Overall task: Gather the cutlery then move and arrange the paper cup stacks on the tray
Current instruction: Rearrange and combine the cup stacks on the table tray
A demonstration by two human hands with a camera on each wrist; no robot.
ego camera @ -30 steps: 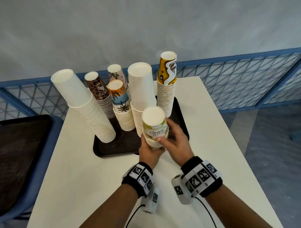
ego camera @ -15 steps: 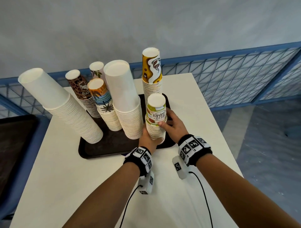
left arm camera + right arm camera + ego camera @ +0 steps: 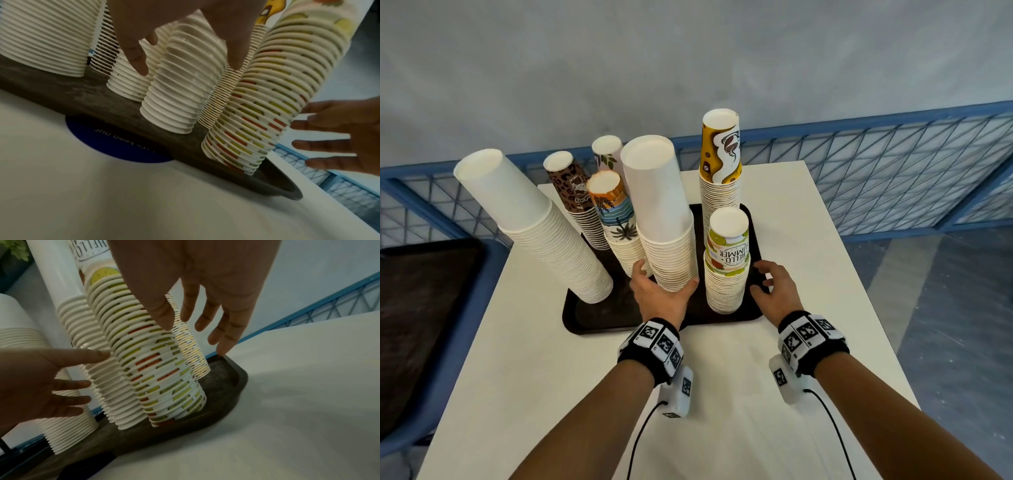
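A black tray on the white table holds several upside-down paper cup stacks. A "Hello Summer" stack stands free at its front right, in front of a taller yellow coffee-print stack. A tall white stack stands mid-tray. My left hand is open at that white stack's base, with thumb and fingers spread to either side of it. My right hand is open just right of the Hello Summer stack, fingers straight and apart from it. No cutlery shows.
A large white stack leans at the tray's left, with leopard-print, floral and palm-print stacks behind. A blue round sticker shows under the tray's front edge. A blue mesh railing runs behind the table. A dark surface lies left.
Both hands held the Hello Summer stack and carried it over the tray. It now stands on the tray's front right. Both hands have let go and spread apart.
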